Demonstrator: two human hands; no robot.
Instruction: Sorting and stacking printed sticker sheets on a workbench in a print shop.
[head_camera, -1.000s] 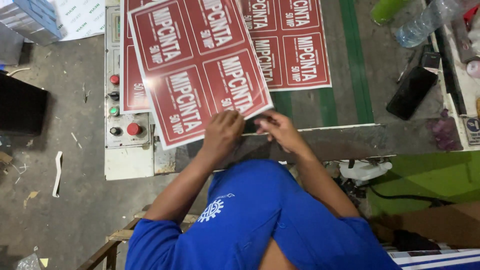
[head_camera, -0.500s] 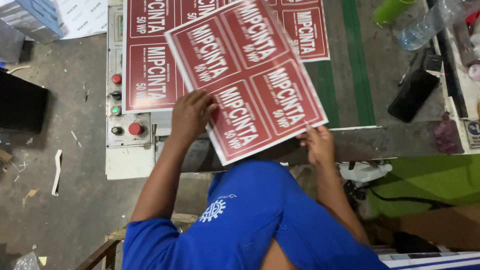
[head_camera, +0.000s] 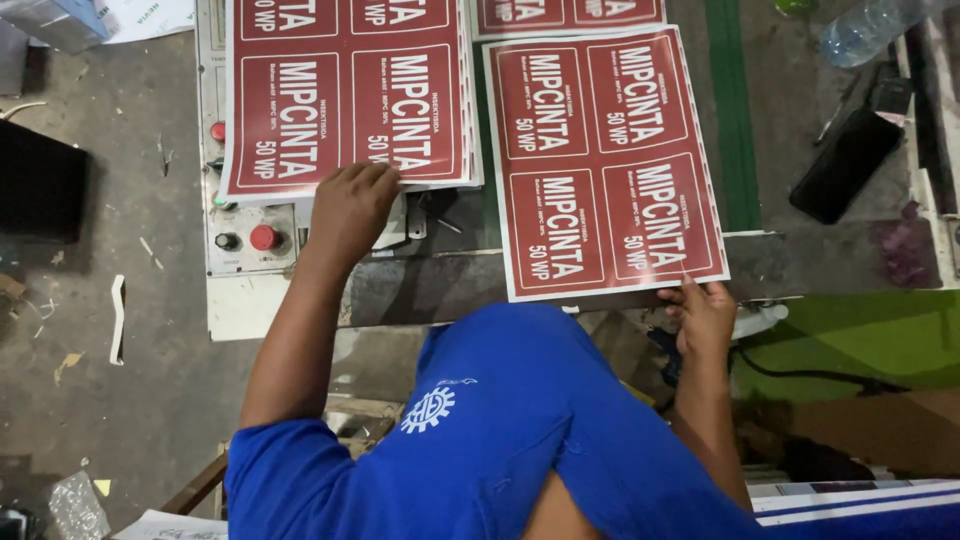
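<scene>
the person in the blue shirt (head_camera: 520, 430) leans over the table (head_camera: 430, 285). the left hand (head_camera: 350, 210) lies flat at the lower edge of a stack of red sheets (head_camera: 350, 90), which sits at about 11 o'clock in the view. its fingers (head_camera: 375, 175) are stretched out and only a little curled, the tips touching the bottom edge of the stack; they press on it and do not close around anything.

the right hand (head_camera: 705, 315) is at about 4 o'clock and holds a single red sheet (head_camera: 605, 160) by its lower right corner. these fingers are closed on the edge, the rest of the hand being under the sheet. this sheet lies just beside the stack, on its right, a little tilted, with its lower edge hanging over the table edge.

under the stack, at 9 o'clock, there is a control panel (head_camera: 240, 240) with a red button (head_camera: 263, 237). a black phone (head_camera: 850, 160) and a plastic bottle (head_camera: 870, 25) lie at 2 o'clock, well apart from both hands.
</scene>
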